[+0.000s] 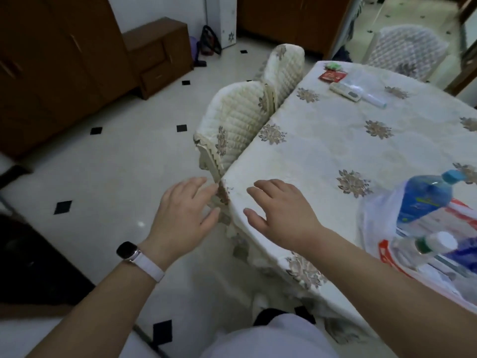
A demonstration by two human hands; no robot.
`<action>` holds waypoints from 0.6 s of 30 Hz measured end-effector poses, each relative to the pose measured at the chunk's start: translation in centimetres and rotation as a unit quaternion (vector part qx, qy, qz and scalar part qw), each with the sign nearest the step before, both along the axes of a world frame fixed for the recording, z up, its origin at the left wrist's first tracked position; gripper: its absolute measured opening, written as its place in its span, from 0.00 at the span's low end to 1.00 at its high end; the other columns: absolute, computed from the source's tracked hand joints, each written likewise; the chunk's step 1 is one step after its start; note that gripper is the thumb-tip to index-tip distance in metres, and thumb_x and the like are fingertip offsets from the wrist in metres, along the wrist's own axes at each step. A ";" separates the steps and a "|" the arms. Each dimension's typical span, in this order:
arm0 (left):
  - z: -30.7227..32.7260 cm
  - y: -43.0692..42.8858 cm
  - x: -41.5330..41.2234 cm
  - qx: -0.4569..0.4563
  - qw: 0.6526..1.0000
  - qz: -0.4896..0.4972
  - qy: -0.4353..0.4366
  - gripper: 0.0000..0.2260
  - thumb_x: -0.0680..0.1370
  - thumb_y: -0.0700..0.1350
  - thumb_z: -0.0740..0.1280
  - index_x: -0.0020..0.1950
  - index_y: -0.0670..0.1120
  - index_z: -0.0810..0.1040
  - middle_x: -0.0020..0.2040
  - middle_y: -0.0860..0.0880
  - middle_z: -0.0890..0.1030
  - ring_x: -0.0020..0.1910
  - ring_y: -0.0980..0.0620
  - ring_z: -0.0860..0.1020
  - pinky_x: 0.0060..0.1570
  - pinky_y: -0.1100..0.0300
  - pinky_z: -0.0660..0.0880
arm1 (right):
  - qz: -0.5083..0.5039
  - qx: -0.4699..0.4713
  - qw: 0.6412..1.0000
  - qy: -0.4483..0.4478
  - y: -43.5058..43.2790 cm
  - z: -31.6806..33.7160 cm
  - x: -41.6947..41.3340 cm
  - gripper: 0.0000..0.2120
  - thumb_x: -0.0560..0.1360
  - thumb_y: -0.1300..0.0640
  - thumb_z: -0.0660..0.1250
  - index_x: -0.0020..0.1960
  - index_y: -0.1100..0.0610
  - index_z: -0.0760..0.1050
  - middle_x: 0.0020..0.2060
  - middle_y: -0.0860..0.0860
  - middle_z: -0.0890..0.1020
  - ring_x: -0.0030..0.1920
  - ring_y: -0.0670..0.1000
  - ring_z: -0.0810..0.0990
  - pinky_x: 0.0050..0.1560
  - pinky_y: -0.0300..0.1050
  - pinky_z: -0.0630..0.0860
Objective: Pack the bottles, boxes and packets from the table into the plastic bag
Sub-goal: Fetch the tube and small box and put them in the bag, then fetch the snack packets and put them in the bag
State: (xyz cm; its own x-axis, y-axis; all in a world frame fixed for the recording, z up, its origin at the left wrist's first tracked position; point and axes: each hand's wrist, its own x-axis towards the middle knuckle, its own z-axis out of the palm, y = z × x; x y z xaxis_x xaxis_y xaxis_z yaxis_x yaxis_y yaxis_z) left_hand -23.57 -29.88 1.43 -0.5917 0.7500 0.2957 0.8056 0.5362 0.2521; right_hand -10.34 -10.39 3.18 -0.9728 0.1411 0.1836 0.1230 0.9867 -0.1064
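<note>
While both hands hover with fingers spread and nothing in them, the head view shows the left hand (pixel 184 210) off the table's edge above the floor and the right hand (pixel 280 210) just over the near corner of the table (pixel 322 140). Well to the right of the right hand, the plastic bag (pixel 382 223) lies on the cloth with a blue bottle (pixel 426 200) and a white-capped bottle (pixel 423 248) already in its mouth. Far beyond both hands, a red packet (pixel 332 75), a green item (pixel 333 65) and a pale remote-like object (pixel 346 91) sit near the far edge. The bag looks slack and open, so the bottles could roll out when more goes in; reaching far across may also drag the cloth.
</note>
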 end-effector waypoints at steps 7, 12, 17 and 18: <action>-0.4 -2.2 -6.2 -0.062 0.995 0.080 -0.021 0.22 0.75 0.55 0.62 0.64 0.46 0.78 0.63 0.45 0.78 0.61 0.43 0.75 0.61 0.46 0.71 | 0.090 -0.046 0.994 0.031 0.6 -2.2 -12.3 0.22 0.77 0.41 0.57 0.60 0.55 0.76 0.57 0.52 0.80 0.56 0.57 0.77 0.54 0.52 0.73; 2.0 -4.1 -12.0 -0.088 0.984 0.152 -0.008 0.22 0.76 0.55 0.62 0.67 0.48 0.77 0.65 0.46 0.77 0.63 0.44 0.75 0.62 0.44 0.71 | 0.142 -0.084 0.985 0.054 -0.6 -1.5 -21.2 0.23 0.77 0.40 0.55 0.60 0.55 0.76 0.57 0.52 0.79 0.57 0.56 0.77 0.54 0.53 0.74; 3.9 -5.3 -16.0 -0.069 0.977 0.200 0.025 0.21 0.76 0.53 0.64 0.67 0.47 0.76 0.66 0.44 0.76 0.64 0.43 0.74 0.62 0.42 0.71 | 0.184 -0.067 0.978 0.069 -0.9 0.6 -27.7 0.23 0.78 0.41 0.55 0.61 0.55 0.76 0.59 0.53 0.79 0.58 0.57 0.76 0.55 0.53 0.73; 4.0 -5.8 -16.8 -0.064 0.975 0.209 0.030 0.21 0.77 0.53 0.64 0.67 0.46 0.76 0.66 0.44 0.76 0.64 0.43 0.74 0.62 0.42 0.71 | 0.190 -0.065 0.977 0.075 -1.2 0.8 -28.8 0.23 0.78 0.41 0.54 0.61 0.55 0.76 0.58 0.52 0.79 0.58 0.57 0.76 0.56 0.53 0.73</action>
State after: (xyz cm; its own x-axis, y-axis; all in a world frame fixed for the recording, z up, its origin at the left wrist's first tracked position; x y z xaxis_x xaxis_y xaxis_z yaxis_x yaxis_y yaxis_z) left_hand -40.37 -35.66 5.41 -0.8380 0.4805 0.2587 0.5217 0.8445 0.1214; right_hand -39.19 -11.59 3.96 -0.9227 -0.1937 0.3333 -0.2766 0.9349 -0.2224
